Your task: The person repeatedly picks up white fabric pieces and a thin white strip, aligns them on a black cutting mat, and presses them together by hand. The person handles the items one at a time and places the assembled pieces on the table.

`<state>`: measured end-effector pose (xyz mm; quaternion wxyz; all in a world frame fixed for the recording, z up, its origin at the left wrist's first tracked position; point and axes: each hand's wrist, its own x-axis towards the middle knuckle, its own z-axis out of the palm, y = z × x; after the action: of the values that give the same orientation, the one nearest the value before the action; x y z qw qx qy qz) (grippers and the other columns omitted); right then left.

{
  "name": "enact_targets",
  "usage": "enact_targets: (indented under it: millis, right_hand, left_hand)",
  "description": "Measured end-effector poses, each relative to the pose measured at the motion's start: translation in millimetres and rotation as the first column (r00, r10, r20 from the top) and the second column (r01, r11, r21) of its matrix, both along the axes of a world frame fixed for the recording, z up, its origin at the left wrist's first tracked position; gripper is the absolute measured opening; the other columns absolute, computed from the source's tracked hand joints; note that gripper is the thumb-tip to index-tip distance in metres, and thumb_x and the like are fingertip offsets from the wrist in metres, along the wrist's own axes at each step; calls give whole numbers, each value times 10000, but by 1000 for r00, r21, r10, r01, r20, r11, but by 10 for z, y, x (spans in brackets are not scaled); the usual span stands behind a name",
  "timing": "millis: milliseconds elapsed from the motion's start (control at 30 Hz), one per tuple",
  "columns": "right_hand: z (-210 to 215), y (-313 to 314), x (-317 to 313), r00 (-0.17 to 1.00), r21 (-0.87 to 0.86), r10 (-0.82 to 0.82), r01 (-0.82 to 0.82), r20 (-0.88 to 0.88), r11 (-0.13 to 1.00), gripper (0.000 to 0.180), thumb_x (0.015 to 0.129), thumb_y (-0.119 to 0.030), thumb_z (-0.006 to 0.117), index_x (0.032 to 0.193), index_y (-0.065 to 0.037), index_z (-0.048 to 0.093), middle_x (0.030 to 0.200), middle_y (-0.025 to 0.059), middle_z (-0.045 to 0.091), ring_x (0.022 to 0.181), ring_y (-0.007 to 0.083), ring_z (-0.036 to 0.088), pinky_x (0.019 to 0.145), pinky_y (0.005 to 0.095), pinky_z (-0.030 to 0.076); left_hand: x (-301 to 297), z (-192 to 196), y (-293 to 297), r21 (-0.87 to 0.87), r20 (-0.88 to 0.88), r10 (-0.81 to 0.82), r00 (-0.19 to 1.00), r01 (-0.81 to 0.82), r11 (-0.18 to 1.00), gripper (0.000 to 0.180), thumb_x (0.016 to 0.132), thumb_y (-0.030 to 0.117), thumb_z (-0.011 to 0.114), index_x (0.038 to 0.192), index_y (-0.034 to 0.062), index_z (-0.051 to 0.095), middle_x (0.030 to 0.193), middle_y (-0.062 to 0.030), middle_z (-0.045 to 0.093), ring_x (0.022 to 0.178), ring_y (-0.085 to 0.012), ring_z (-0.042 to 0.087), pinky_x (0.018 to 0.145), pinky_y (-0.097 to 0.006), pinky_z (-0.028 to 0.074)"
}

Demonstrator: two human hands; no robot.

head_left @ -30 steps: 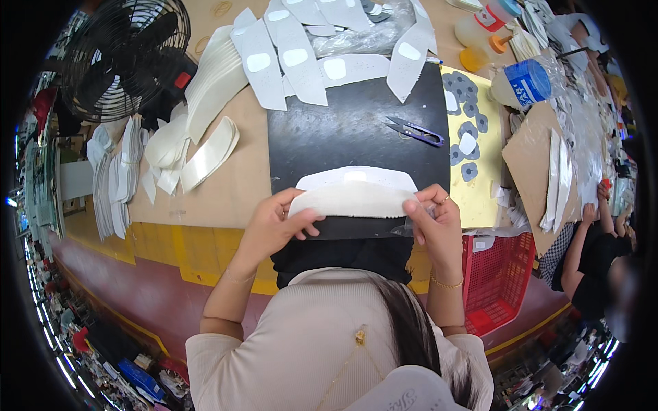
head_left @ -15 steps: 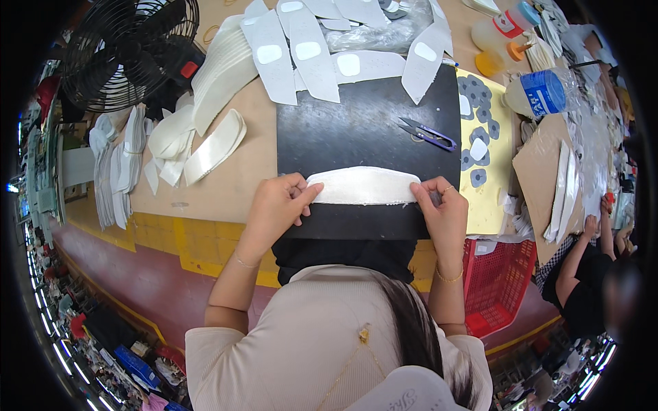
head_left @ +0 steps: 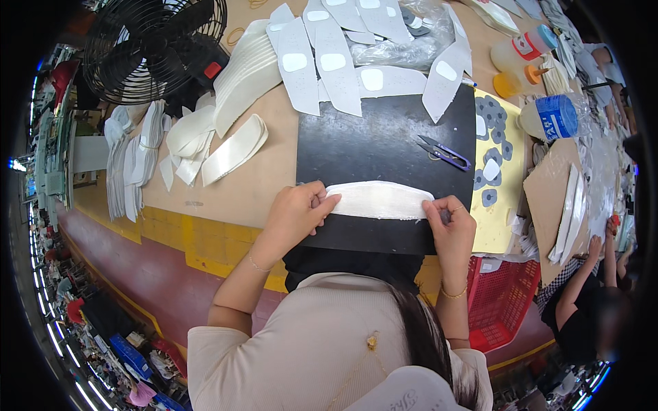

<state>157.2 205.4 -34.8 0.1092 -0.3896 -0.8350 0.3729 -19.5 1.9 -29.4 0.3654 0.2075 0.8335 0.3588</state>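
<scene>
A white curved fabric piece (head_left: 379, 201) is stretched between my two hands, low over the black mat (head_left: 384, 154). My left hand (head_left: 303, 209) pinches its left end between thumb and fingers. At the right end, my right hand (head_left: 450, 218) grips it the same way. The piece's upper edge bows outward, and its lower edge runs nearly straight with a slightly frayed look. Farther right on the mat lie purple-handled thread snips (head_left: 445, 153), touched by neither hand.
Grey perforated pieces with white patches (head_left: 334, 61) lie along the mat's far edge. Cream piece stacks (head_left: 236, 147) and a black fan (head_left: 154, 44) stand left. Right are a yellow sheet (head_left: 495, 219) with dark patches, several bottles (head_left: 548, 118) and a red basket (head_left: 504, 301).
The whole view has shifted, so the table, mat and hands appear farther right and lower. Both hands keep their pinch on the white fabric piece, which looks a little flatter.
</scene>
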Motion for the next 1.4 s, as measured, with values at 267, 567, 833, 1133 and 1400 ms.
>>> enact_targets:
  millis: [267, 567, 833, 1133, 1400]
  right_hand:
    - [23, 34, 7, 999, 178, 34, -35, 6, 983, 204, 834, -95, 752, 984, -24, 634, 869, 131, 605, 692, 247, 573, 608, 337, 468]
    - [141, -496, -261, 807, 345, 590, -551, -11, 760, 569, 910, -160, 598, 1450, -82, 437, 1504, 125, 433, 1407, 360, 371, 1166, 517, 240]
    - [-58, -82, 202, 824, 328, 469, -559, 316, 762, 644, 929, -192, 582, 1518, -95, 338, 1583, 86, 328, 1446, 280, 322, 1178, 499, 209]
    - [6, 38, 330, 994, 214, 104, -97, -21, 972, 271, 885, -19, 666, 1156, -17, 669, 1007, 126, 616, 882, 258, 608, 778, 343, 500]
    - [-8, -49, 67, 993, 59, 88, -83, -85, 995, 285, 833, -94, 746, 1042, 15, 587, 859, 119, 590, 773, 238, 586, 699, 329, 476]
  left_hand:
    - [-131, -67, -203, -123, -386, -123, 914, 81, 989, 362, 870, 267, 751, 696, -3, 584, 522, -88, 550, 437, -147, 503, 457, -275, 396]
    - [414, -110, 66, -85, -769, -370, 522, 489, 868, 602, 843, 256, 716, 1371, 67, 497, 1455, -180, 432, 1355, -380, 404, 1113, -472, 343]
    - [447, -285, 38, -180, -694, -478, 539, 513, 839, 749, 868, 448, 663, 1462, 65, 415, 1549, -161, 349, 1432, -314, 329, 1158, -480, 260]
    - [486, -267, 1, -149, -738, -432, 518, 499, 853, 730, 897, 454, 622, 1470, 57, 404, 1555, -152, 345, 1434, -307, 330, 1162, -476, 258]
    - [478, -268, 7, -158, -742, -444, 502, 513, 844, 737, 894, 457, 626, 1467, 49, 403, 1556, -160, 340, 1437, -312, 324, 1167, -510, 230]
